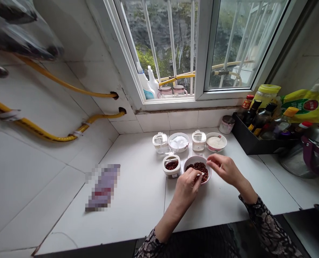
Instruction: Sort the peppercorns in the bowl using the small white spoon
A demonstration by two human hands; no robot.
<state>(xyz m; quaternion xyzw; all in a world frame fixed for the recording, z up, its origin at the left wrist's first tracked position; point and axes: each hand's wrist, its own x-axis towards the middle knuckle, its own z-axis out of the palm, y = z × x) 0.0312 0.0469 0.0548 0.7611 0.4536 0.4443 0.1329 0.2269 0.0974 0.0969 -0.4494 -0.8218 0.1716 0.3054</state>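
Note:
A white bowl [185, 164] of dark red peppercorn-like grains stands on the counter. Over its near left side, my left hand [186, 184] is closed in a pinch on a small white stick-like thing [201, 174], whose full shape is hidden by the fingers. At the bowl's right rim is my right hand [226, 169], thumb and fingertips brought together; whether anything lies between them I cannot make out. Just left of the bowl sits a seasoning jar [171, 171] with the same red grains and its clear lid raised.
Behind stand two more seasoning jars [159, 140], a bowl of white grains [178, 141] and a bowl of off-white powder [216, 141]. A black box of bottles [245, 138] and a pot [299, 161] are at right. A blurred packet [104, 188] lies left.

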